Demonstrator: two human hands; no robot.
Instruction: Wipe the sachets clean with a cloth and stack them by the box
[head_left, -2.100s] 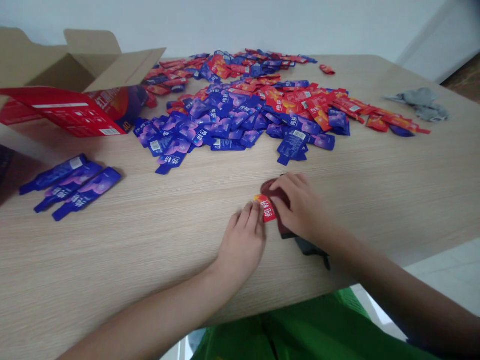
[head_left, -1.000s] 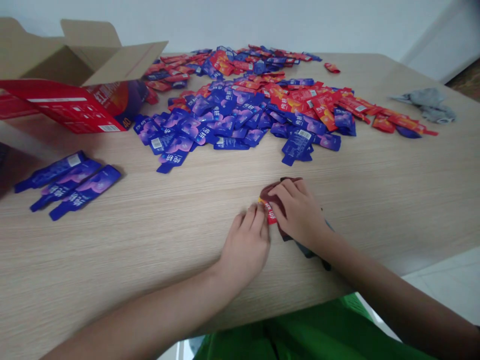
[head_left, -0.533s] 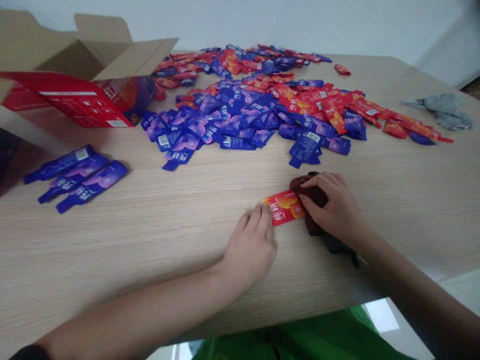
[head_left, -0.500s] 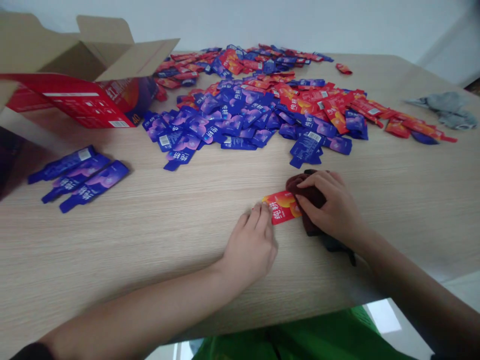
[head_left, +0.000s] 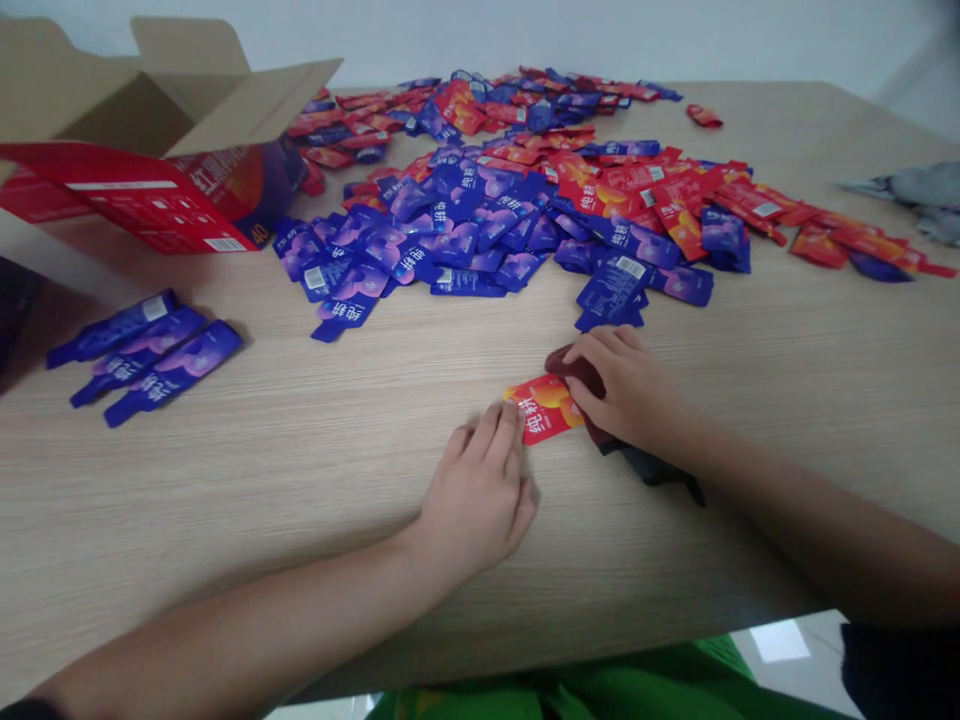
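Observation:
A red sachet (head_left: 551, 408) with orange fruit printed on it lies flat on the table in front of me. The fingers of my left hand (head_left: 480, 490) are pressed together on its left end and cover that end. In my right hand (head_left: 626, 390) is a dark brown folded cloth (head_left: 592, 428), gripped between thumb and fingers and set down over the sachet's right end. A black part (head_left: 656, 468) sticks out from under that hand. What lies beneath the cloth is hidden.
Beyond my hands spreads a big heap of blue and red sachets (head_left: 450, 230). Several blue sachets (head_left: 176, 372) lie in a row at left. An open cardboard box (head_left: 157, 205) stands behind them. A grey cloth-like thing (head_left: 919, 195) rests at far right.
Both hands have shifted slightly left with the sachet and the brown cloth. Their grip looks the same. The camera view has tilted a little.

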